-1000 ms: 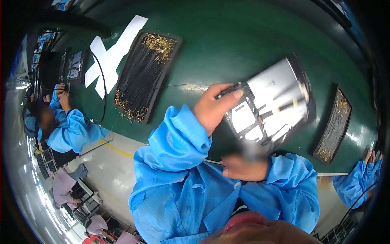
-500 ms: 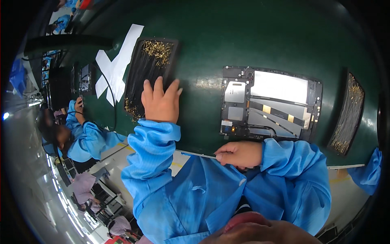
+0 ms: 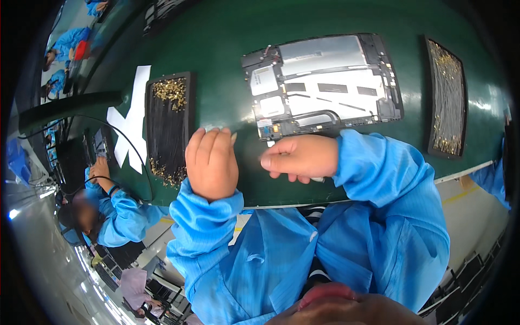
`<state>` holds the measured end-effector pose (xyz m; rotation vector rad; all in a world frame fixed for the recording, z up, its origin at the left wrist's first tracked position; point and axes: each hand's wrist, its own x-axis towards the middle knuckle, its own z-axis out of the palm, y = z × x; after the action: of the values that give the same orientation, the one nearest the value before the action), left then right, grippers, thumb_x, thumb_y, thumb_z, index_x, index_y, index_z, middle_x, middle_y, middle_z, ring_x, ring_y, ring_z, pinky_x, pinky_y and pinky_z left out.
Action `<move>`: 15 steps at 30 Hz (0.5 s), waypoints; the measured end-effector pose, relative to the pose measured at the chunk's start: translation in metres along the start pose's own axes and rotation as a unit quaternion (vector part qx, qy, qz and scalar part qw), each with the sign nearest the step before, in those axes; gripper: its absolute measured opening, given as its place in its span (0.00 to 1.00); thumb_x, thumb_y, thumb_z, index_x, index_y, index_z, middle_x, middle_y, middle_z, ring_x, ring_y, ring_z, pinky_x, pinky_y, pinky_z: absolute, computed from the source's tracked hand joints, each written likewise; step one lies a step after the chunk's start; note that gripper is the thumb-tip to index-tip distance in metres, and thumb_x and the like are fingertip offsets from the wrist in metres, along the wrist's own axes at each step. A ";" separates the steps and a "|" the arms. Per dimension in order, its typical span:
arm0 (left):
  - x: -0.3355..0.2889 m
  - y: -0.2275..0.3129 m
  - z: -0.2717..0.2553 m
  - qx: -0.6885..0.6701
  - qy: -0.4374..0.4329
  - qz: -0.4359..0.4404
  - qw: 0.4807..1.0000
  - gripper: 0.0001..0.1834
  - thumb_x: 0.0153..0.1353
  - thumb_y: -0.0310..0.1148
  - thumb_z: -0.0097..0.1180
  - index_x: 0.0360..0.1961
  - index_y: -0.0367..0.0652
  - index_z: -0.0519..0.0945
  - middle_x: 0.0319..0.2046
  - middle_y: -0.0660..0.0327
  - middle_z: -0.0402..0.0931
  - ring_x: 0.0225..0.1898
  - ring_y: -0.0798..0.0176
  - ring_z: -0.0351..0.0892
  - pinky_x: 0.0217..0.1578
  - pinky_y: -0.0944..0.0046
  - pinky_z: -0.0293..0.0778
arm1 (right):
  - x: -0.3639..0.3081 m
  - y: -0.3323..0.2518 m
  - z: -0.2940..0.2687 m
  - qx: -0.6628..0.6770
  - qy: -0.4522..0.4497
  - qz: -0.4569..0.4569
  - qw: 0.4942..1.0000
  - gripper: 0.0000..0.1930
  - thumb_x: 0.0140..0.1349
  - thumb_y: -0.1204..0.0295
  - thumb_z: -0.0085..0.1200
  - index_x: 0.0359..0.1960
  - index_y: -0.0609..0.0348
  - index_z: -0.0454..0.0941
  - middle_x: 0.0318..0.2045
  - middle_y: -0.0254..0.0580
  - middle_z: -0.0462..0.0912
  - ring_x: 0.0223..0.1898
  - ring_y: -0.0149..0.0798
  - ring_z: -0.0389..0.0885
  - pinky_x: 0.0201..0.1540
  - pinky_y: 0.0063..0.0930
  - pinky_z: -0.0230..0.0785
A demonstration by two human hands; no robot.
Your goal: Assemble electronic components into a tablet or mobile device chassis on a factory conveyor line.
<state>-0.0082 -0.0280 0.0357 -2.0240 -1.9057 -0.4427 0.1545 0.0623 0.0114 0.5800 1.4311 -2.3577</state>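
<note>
Left grip (image 3: 211, 167) bent beside tray (image 3: 189, 100), right grip (image 3: 303, 157) curled

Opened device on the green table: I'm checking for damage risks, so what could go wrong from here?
The right sleeve, close to the opened device's lower edge, might snag its exposed parts. The left hand, beside the tray of black cables, could brush some gold ends out.

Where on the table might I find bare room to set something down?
The green table is bare between the left tray and the opened device, beyond it, and in a narrower strip toward the right tray. It is crowded at the near edge, where the left hand and right hand are.
</note>
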 end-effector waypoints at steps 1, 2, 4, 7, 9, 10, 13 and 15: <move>0.000 0.006 -0.006 -0.007 0.000 0.002 1.000 0.14 0.38 0.24 0.57 0.31 0.40 0.73 0.29 0.57 0.71 0.35 0.53 0.69 0.35 0.60 0.66 | -0.010 0.000 0.004 0.055 0.061 -0.050 0.995 0.27 0.55 0.55 0.39 0.51 0.61 0.57 0.34 0.38 0.71 0.22 0.25 0.66 0.22 0.16 0.63; -0.002 0.012 -0.015 -0.049 -0.026 0.022 0.998 0.13 0.38 0.22 0.55 0.30 0.38 0.73 0.29 0.56 0.71 0.34 0.52 0.69 0.36 0.59 0.67 | -0.017 0.000 0.007 0.070 0.108 -0.021 0.991 0.27 0.56 0.57 0.40 0.53 0.59 0.54 0.34 0.37 0.71 0.22 0.24 0.66 0.22 0.15 0.62; -0.008 0.021 -0.020 -0.123 -0.058 0.063 0.989 0.14 0.35 0.19 0.55 0.29 0.37 0.72 0.27 0.55 0.70 0.31 0.54 0.70 0.35 0.60 0.68 | -0.032 0.003 0.009 0.068 0.123 -0.006 0.990 0.23 0.56 0.59 0.40 0.50 0.59 0.60 0.33 0.36 0.72 0.23 0.24 0.67 0.22 0.15 0.63; -0.012 0.029 -0.020 -0.154 -0.111 0.096 0.977 0.13 0.37 0.28 0.55 0.29 0.41 0.74 0.28 0.59 0.71 0.32 0.57 0.70 0.31 0.62 0.67 | -0.042 0.011 0.009 0.045 0.116 0.036 0.992 0.21 0.56 0.59 0.40 0.47 0.60 0.64 0.33 0.36 0.73 0.23 0.24 0.67 0.22 0.16 0.63; -0.016 0.033 -0.013 -0.150 -0.103 0.105 0.978 0.12 0.38 0.28 0.54 0.29 0.41 0.74 0.28 0.59 0.71 0.31 0.58 0.70 0.30 0.63 0.67 | -0.046 0.016 0.008 0.031 0.119 0.061 0.991 0.20 0.56 0.60 0.40 0.45 0.60 0.66 0.33 0.36 0.73 0.24 0.25 0.68 0.22 0.16 0.63; -0.016 0.034 -0.010 -0.156 -0.108 0.106 0.976 0.13 0.38 0.28 0.54 0.29 0.41 0.74 0.28 0.59 0.71 0.31 0.59 0.70 0.30 0.64 0.68 | -0.048 0.018 0.009 0.047 0.125 0.039 0.990 0.19 0.56 0.59 0.40 0.43 0.60 0.66 0.33 0.36 0.73 0.24 0.25 0.68 0.22 0.16 0.64; -0.020 0.043 -0.009 -0.199 -0.105 0.094 0.970 0.17 0.30 0.19 0.53 0.30 0.38 0.73 0.26 0.57 0.70 0.28 0.56 0.70 0.29 0.63 0.69 | -0.050 0.024 0.011 0.062 0.120 0.037 0.990 0.19 0.55 0.60 0.41 0.42 0.61 0.67 0.33 0.36 0.73 0.25 0.25 0.69 0.23 0.17 0.64; -0.023 0.044 -0.005 -0.219 -0.109 0.088 0.965 0.17 0.31 0.18 0.54 0.30 0.37 0.73 0.26 0.56 0.70 0.27 0.55 0.70 0.28 0.63 0.69 | -0.050 0.024 0.009 0.058 0.111 0.054 0.991 0.18 0.55 0.60 0.41 0.41 0.61 0.68 0.33 0.36 0.73 0.25 0.26 0.69 0.23 0.17 0.64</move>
<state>0.0342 -0.0528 0.0289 -2.5992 -1.8465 -0.6679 0.2071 0.0463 0.0216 0.9525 1.3185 -2.3612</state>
